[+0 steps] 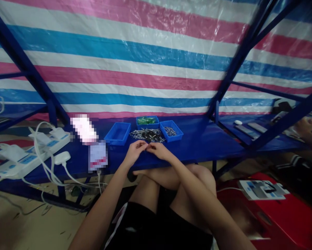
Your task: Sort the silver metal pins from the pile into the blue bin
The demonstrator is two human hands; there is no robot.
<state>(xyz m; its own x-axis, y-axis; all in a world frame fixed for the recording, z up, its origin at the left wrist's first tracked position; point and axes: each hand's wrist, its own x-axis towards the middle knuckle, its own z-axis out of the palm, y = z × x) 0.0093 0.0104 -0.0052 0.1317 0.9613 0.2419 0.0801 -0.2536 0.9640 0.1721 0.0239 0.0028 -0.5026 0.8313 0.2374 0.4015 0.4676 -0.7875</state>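
Observation:
My left hand [135,150] and my right hand [159,150] meet at the fingertips over the front part of the blue table. Both have their fingers pinched together; whatever they hold is too small to make out. Just beyond them lies a loose pile of thin silvery metal pins and small black pieces [148,134]. To its right a blue bin [181,136] contains more metal pins [169,131]. Behind the pile, green pieces [147,120] fill another blue bin [147,126]. A third blue bin [116,142] stands on the left.
Left of the bins are two blurred-out screens [98,156], a white charger [62,158] and a power strip [31,163] with tangled cables. Blue metal posts [230,74] frame the table [197,139]. At far right is another person's arm [305,130]; a red box [286,222] stands below.

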